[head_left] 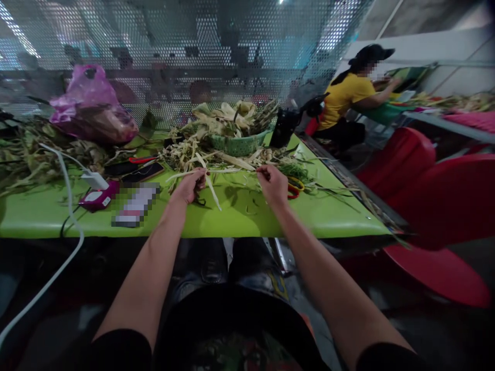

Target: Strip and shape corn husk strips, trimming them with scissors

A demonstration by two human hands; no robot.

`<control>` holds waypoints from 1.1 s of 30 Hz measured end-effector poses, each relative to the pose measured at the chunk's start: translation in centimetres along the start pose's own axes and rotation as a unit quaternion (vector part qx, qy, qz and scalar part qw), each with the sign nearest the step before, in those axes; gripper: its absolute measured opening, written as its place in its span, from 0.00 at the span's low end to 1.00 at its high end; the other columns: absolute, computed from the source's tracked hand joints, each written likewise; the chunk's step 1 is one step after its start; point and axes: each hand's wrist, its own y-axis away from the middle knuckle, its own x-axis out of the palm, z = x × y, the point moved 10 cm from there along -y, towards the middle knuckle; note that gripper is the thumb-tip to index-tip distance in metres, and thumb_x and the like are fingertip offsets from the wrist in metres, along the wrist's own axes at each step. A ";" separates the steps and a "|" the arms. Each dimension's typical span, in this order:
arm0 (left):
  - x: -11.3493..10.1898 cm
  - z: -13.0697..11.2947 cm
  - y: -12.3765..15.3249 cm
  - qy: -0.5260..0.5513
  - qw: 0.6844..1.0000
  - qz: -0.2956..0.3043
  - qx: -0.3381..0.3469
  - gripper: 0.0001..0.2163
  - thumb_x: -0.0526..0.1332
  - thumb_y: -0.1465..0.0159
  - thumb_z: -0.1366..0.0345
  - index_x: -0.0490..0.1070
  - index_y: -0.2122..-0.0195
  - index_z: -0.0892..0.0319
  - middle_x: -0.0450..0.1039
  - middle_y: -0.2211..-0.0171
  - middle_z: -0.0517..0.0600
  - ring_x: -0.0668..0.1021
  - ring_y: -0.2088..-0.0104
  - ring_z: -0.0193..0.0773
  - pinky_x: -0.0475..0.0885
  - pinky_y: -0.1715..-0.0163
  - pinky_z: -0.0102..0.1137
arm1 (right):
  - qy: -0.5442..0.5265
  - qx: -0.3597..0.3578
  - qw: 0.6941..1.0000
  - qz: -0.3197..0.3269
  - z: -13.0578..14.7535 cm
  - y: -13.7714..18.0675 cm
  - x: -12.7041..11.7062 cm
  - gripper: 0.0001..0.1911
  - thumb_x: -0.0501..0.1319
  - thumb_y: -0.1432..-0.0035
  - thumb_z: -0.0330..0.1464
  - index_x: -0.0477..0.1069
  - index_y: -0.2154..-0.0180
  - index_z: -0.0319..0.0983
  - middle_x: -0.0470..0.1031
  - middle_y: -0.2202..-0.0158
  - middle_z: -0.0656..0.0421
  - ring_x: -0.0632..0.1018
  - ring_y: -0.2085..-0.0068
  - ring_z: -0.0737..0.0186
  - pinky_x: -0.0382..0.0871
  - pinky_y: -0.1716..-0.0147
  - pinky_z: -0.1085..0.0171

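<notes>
Pale dried plant strips [212, 189] cross in the fingers of my left hand [191, 184], which is closed on them above the table. One strip points down toward me, others stick out to the sides. My right hand [274, 184] is pinched at the far right end of a long pale strip [232, 170] that stretches between both hands. Beside my right hand lie scissors [296, 186] with yellow and red handles, partly hidden by it. Behind my hands stands a green basket [240, 144] heaped with dried husk-like leaves [232, 113].
Left on the green table [216, 221] are a pink plastic bag [93, 108], a purple power block [99, 196] with a white cable, and a blurred phone-like item [136, 206]. Red chairs [417, 196] stand right. A person in yellow [344, 98] sits beyond.
</notes>
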 end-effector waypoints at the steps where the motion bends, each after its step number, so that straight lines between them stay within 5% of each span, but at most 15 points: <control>1: 0.0 0.0 0.0 0.002 1.000 0.001 -0.002 0.08 0.64 0.45 0.64 0.68 0.74 0.62 0.55 0.85 0.40 0.58 0.85 0.24 0.52 0.85 0.22 | 0.006 -0.003 1.000 0.000 0.1 -0.2 0.2 0.09 0.55 0.45 0.31 0.73 0.64 0.39 0.75 0.69 0.56 0.73 0.68 0.60 0.63 0.67 0.64; 33: 1.7 -1.0 0.7 0.034 0.998 0.023 0.044 0.13 0.66 0.50 0.56 0.68 0.72 0.61 0.62 0.81 0.41 0.63 0.82 0.25 0.56 0.82 0.22 | -0.026 0.016 0.999 0.032 -0.4 -0.4 0.8 0.12 0.58 0.47 0.38 0.73 0.64 0.38 0.75 0.70 0.56 0.72 0.70 0.58 0.63 0.67 0.63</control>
